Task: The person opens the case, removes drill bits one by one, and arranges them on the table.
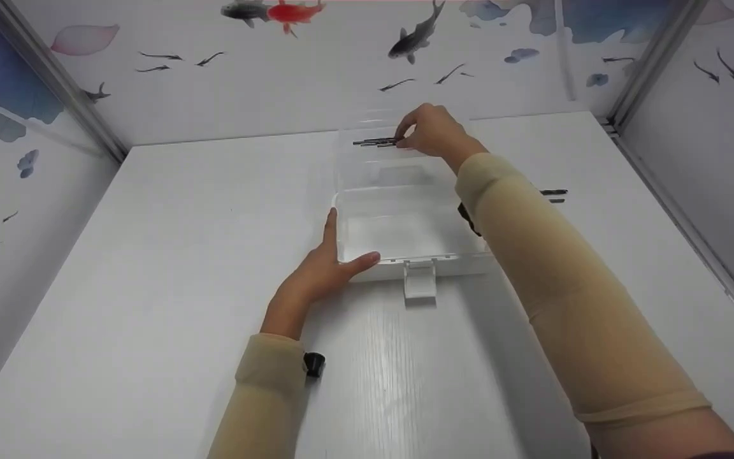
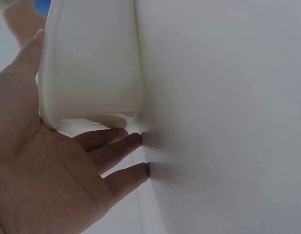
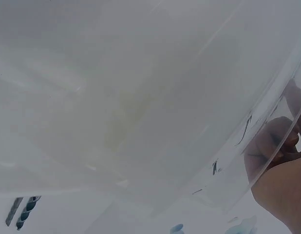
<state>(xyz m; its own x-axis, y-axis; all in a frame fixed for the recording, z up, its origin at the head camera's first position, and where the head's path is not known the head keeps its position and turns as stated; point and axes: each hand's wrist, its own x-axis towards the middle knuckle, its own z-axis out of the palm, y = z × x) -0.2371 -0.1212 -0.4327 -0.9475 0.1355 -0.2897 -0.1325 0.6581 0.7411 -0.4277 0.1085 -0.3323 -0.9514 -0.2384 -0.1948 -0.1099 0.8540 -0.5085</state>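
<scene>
A clear plastic storage box (image 1: pixel 399 233) stands on the table, its see-through lid (image 1: pixel 367 173) raised at the back. My left hand (image 1: pixel 319 268) braces the near left corner, thumb over the front rim and index finger straight along the side. In the left wrist view its other fingertips (image 2: pixel 135 140) touch the white surface. At the top of the lid, my right hand (image 1: pixel 437 131) pinches the right end of several thin dark drill bits (image 1: pixel 373 142) between thumb and fingers. Clear plastic partly covers this hand in the right wrist view.
Two more dark bits (image 1: pixel 554 192) lie on the table right of the box, beside my right forearm; the right wrist view shows their spiral flutes. A white latch (image 1: pixel 420 280) hangs off the box front. Printed wall panels (image 1: pixel 341 76) enclose the white table (image 1: pixel 182 223).
</scene>
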